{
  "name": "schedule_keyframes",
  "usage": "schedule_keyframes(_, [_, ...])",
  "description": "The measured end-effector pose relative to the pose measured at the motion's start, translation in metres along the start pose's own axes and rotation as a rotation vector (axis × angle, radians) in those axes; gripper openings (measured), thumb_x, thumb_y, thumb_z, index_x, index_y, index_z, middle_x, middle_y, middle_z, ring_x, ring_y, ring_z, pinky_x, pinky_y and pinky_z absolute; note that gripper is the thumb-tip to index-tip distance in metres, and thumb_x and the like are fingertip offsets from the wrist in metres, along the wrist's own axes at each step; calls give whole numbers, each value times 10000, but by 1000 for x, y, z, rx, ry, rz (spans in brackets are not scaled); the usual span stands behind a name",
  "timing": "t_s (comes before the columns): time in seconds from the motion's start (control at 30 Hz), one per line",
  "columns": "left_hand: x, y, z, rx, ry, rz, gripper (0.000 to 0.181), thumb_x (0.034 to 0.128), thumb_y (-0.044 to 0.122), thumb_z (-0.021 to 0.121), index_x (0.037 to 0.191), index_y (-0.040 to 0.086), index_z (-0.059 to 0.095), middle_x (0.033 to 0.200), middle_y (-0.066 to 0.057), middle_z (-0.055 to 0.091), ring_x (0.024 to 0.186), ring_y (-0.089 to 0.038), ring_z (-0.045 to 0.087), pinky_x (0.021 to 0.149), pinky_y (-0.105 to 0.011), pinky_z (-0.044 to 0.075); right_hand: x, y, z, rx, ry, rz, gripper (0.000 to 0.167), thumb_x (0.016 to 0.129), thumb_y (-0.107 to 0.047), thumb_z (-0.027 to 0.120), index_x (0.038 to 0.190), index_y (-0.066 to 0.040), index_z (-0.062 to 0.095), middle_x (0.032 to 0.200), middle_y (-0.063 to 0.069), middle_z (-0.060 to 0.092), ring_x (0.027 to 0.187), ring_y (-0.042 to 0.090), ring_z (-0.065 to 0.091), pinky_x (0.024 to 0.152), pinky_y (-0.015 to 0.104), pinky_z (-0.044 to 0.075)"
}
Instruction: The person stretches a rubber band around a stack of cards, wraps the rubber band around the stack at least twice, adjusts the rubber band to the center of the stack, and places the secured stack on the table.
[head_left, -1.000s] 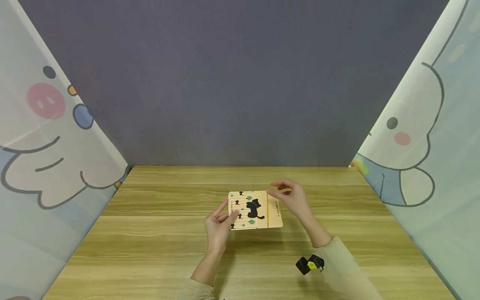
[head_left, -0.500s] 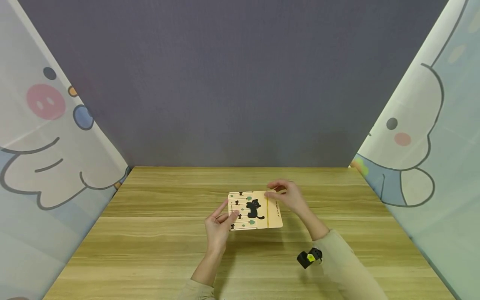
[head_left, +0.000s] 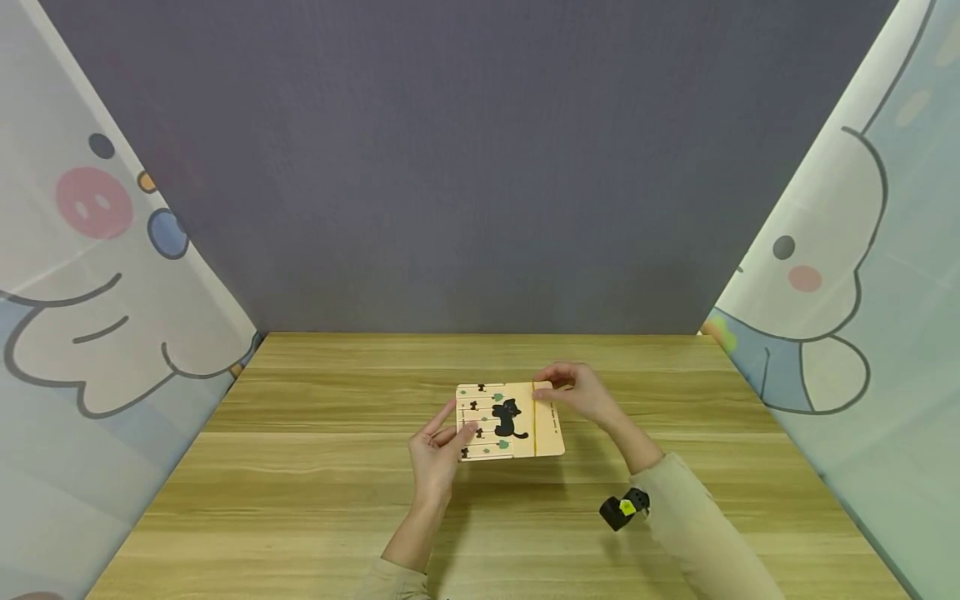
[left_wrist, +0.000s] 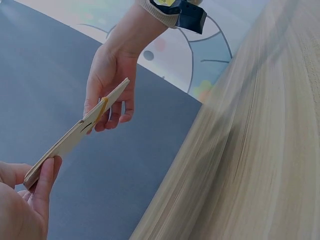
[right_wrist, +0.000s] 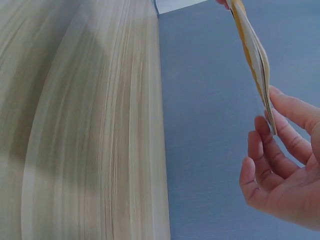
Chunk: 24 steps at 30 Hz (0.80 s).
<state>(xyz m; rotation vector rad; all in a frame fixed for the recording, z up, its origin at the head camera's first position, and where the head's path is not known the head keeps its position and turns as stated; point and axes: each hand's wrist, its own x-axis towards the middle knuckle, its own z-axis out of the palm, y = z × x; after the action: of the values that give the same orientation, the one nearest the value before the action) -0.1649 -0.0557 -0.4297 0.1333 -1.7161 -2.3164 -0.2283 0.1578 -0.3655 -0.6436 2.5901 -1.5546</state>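
A cream booklet (head_left: 521,433) printed with a black cat is held above the wooden table. The left hand (head_left: 435,461) grips its left edge, thumb on the front cover. A yellow elastic band (head_left: 535,429) runs round the booklet near its right side. At the upper right corner the right hand (head_left: 588,398) pinches the edge by the band, thumb in front. Seen edge-on in the left wrist view, the booklet (left_wrist: 65,142) is thin and layered, the band (left_wrist: 101,110) round it. In the right wrist view, the right hand's fingers (right_wrist: 287,107) lie on both sides of the booklet's edge.
The wooden table (head_left: 315,483) lies under both hands. A dark grey panel (head_left: 480,167) stands behind it, with cartoon-printed curtains (head_left: 75,350) at both sides. A black camera (head_left: 618,510) is strapped at the right wrist.
Over the last second the right hand has shifted slightly left and then settled with its thumb at the band by the booklet's top edge. The left hand and booklet have barely moved.
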Motion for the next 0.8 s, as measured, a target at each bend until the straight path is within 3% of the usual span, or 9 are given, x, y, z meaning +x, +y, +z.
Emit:
schedule_keyframes(0.23, [-1, 0, 2, -6, 6, 5, 486, 732, -30, 690, 1193, 23, 545, 609, -95, 636, 356, -36, 207, 361, -158, 174, -3, -12, 3, -6, 0, -24, 208, 789, -28, 655, 958, 82, 604, 901, 187, 595, 731, 245, 541, 632, 363, 475])
schedule_keyframes(0.4, [-4, 1, 5, 34, -31, 7, 477, 742, -15, 687, 1195, 2, 537, 531, -33, 587, 332, -24, 212, 340, -149, 174, -4, -16, 9, 15, -11, -15, 202, 790, -31, 655, 953, 83, 617, 953, 196, 615, 815, 258, 585, 667, 271, 482])
schedule_keyframes(0.5, [-7, 6, 8, 41, -55, 14, 468, 755, -30, 670, 1198, -33, 519, 572, -122, 609, 311, -17, 224, 326, -151, 184, -4, -16, 11, 34, -24, -25, 214, 803, -38, 643, 969, 94, 609, 993, 216, 608, 885, 306, 584, 729, 289, 483])
schedule_keyframes(0.63, [-12, 16, 11, 42, -40, 25, 450, 760, -63, 647, 1189, -63, 512, 649, -261, 604, 309, 1, 222, 328, -146, 181, -3, -12, 10, 53, -9, -31, 233, 809, -45, 636, 1003, 81, 601, 1054, 229, 584, 964, 364, 542, 759, 346, 468])
schedule_keyframes(0.8, [-14, 25, 13, 52, -21, 20, 442, 765, -65, 639, 1189, -66, 512, 672, -244, 618, 319, 2, 219, 340, -141, 181, 4, 7, 5, 40, 17, -12, 240, 840, -145, 621, 1020, 14, 620, 1025, 155, 611, 890, 263, 567, 653, 285, 454])
